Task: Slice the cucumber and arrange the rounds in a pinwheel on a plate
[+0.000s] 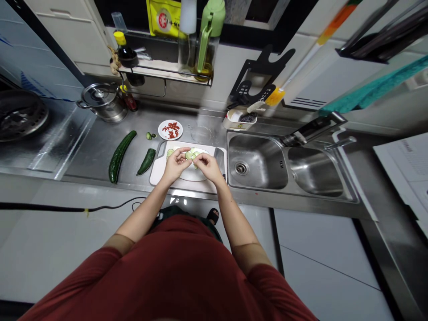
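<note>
My left hand (pixel 176 166) and my right hand (pixel 209 166) meet above a white plate (pixel 192 176), both with pinched fingers on thin cucumber slices (pixel 191 154). The plate rests on a white cutting board (pixel 158 171). More slices lie on the board just beyond my left hand, partly covered by it. To the right, the wide blade of a knife (pixel 219 156) lies on the board. A cut piece of cucumber (pixel 146 161) and a whole long cucumber (pixel 122 156) are on the steel counter, left of the board.
Behind the board stands a small white dish (pixel 170 129) with chopped red bits. Cucumber ends (pixel 150 135) lie beside it. A double sink (pixel 257 161) is at the right, a lidded steel pot (pixel 102 101) at the back left. A shelf (pixel 165 72) with bottles hangs above.
</note>
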The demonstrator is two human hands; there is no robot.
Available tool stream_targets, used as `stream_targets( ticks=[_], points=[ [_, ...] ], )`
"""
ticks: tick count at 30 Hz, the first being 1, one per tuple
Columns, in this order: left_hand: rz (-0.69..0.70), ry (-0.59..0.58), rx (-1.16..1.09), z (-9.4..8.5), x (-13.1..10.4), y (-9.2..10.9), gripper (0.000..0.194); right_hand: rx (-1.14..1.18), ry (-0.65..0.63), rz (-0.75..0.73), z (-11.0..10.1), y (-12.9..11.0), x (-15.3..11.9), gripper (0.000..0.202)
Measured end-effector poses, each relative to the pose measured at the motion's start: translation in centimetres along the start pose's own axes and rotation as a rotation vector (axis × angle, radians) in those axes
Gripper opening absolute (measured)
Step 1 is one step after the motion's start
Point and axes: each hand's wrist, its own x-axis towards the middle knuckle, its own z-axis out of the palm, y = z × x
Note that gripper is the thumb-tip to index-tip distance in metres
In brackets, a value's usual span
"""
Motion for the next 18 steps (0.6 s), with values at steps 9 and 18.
stream_targets(
  ticks=[9, 18],
  points=[
    [-0.134, 0.059, -0.083, 1.5, 2.7, -4.6, 0.034, -0.169, -0.247, 0.075, -4.7, 2.9, 3.5, 0.029],
    [-0.292, 0.084, 0.198, 2.6, 4.4, -9.8, 0.028, -0.569, -0.286, 0.160, -6.8, 7.2, 5.9, 0.018]
  ],
)
